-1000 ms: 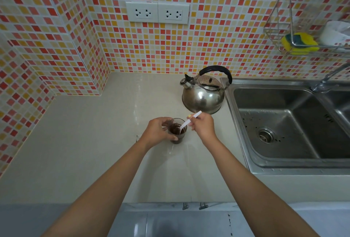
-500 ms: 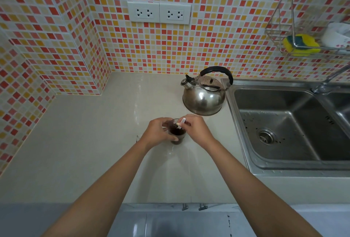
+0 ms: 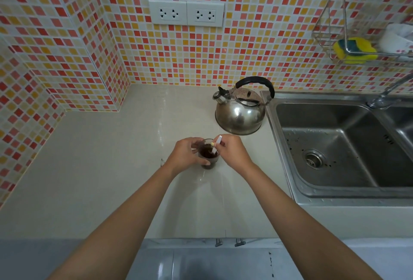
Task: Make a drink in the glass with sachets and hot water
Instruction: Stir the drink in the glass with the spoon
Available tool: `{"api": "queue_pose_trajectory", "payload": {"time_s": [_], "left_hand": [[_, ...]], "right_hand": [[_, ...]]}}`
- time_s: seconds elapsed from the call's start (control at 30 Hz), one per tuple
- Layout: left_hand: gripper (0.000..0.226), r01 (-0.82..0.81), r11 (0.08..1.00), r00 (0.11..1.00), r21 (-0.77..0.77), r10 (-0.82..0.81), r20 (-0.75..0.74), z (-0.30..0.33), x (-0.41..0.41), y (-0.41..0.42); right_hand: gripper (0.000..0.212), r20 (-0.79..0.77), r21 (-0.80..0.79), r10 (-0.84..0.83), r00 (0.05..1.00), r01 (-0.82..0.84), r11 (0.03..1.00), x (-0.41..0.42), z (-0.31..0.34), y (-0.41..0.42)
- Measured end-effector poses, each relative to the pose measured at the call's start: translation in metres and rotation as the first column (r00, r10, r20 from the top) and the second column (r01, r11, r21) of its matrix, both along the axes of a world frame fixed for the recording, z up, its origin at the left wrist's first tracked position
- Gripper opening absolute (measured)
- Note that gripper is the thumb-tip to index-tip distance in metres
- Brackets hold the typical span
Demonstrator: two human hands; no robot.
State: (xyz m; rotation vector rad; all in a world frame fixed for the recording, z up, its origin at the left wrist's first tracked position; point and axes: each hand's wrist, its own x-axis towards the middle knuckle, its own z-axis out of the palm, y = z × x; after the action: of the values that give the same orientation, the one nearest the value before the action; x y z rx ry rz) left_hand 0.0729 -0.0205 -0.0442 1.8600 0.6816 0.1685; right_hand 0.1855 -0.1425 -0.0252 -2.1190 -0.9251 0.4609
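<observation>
A small clear glass [image 3: 208,155] with dark brown drink stands on the cream counter [image 3: 100,168]. My left hand [image 3: 186,154] wraps around its left side. My right hand [image 3: 232,152] pinches a thin white sachet stick [image 3: 216,147] whose lower end dips into the dark liquid while its top sticks up beside my fingers. A steel kettle [image 3: 240,112] with a black handle sits just behind and to the right of the glass, lid on.
A steel sink [image 3: 335,145] fills the right side, its tap [image 3: 384,96] at the back. A wire rack [image 3: 330,40] on the tiled wall holds a yellow sponge [image 3: 355,50]. Two wall sockets [image 3: 186,13] sit above the counter. The counter's front edge lies near me.
My right hand moved left to the glass and tipped the white stick from slanting out to the right to nearly upright inside the drink. My left hand stayed on the glass.
</observation>
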Motion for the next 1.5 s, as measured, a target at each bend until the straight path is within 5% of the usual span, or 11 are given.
{"api": "queue_pose_trajectory", "payload": {"time_s": [0.23, 0.87, 1.13, 1.3, 1.5], "left_hand": [[0.06, 0.013, 1.0, 1.0, 0.023, -0.013, 0.007, 0.001, 0.0, 0.0], [0.08, -0.057, 0.998, 0.998, -0.007, 0.057, 0.0, -0.007, -0.001, -0.004], [0.081, -0.061, 0.998, 0.998, -0.005, 0.061, -0.001, -0.008, -0.002, -0.004], [0.082, -0.065, 0.998, 0.998, -0.005, 0.065, 0.007, -0.008, -0.002, -0.006], [0.08, -0.082, 0.997, 0.997, 0.0, 0.082, 0.014, -0.007, -0.003, -0.008]], "right_hand": [[0.017, 0.013, 0.004, 0.025, 1.0, -0.026, 1.0, -0.003, 0.006, 0.01], [0.016, -0.346, 0.052, -0.405, 0.846, 0.448, 0.892, -0.01, -0.002, 0.006], [0.045, -0.25, -0.002, -0.396, 0.883, 0.409, 0.913, -0.014, -0.001, 0.004], [0.017, -0.263, -0.048, -0.42, 0.868, 0.423, 0.905, -0.014, 0.0, 0.004], [0.012, -0.255, -0.065, -0.43, 0.866, 0.428, 0.901, -0.013, 0.0, 0.004]]}}
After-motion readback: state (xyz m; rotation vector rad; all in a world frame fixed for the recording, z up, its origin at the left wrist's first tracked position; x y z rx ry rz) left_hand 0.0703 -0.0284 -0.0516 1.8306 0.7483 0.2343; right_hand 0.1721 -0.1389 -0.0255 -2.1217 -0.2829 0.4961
